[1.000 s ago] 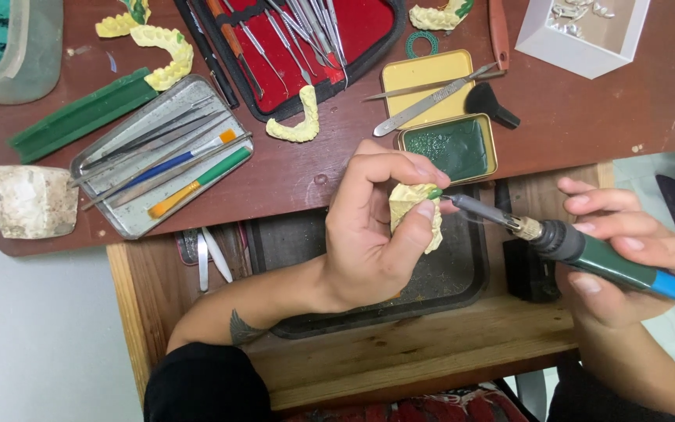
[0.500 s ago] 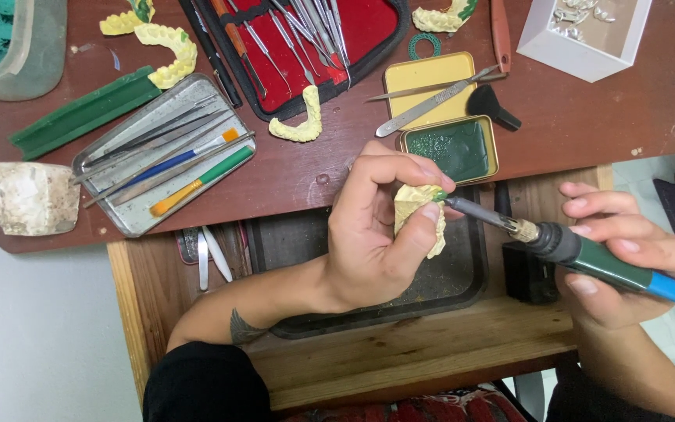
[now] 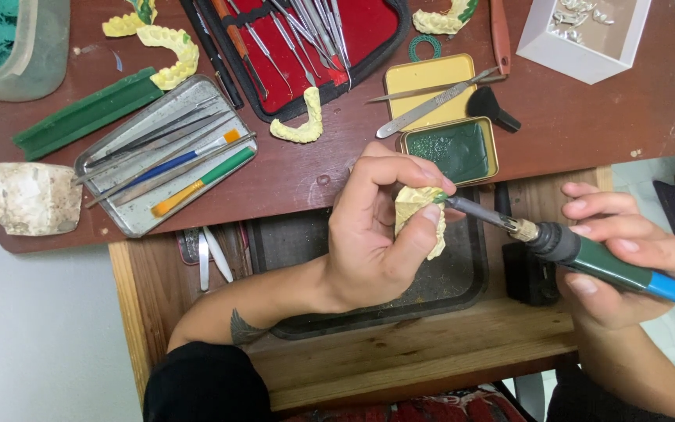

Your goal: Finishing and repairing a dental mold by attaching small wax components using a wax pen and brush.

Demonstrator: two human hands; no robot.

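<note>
Two bare hands work above a dark tray (image 3: 462, 293) on a wooden bench. The left hand (image 3: 373, 234) is clamped on a pale yellow dental cast (image 3: 417, 211), thumb and fingers curled around it, held over the tray's upper edge. The right hand (image 3: 626, 254), to the right of the tray, is closed around a green and blue electric wax tool (image 3: 587, 258). Its long axis runs from right to left, slightly upward, and the metal tip touches the cast's top right edge. The left hand is nearer the cast. Beyond the tray sits a small tin of green wax (image 3: 451, 148).
</note>
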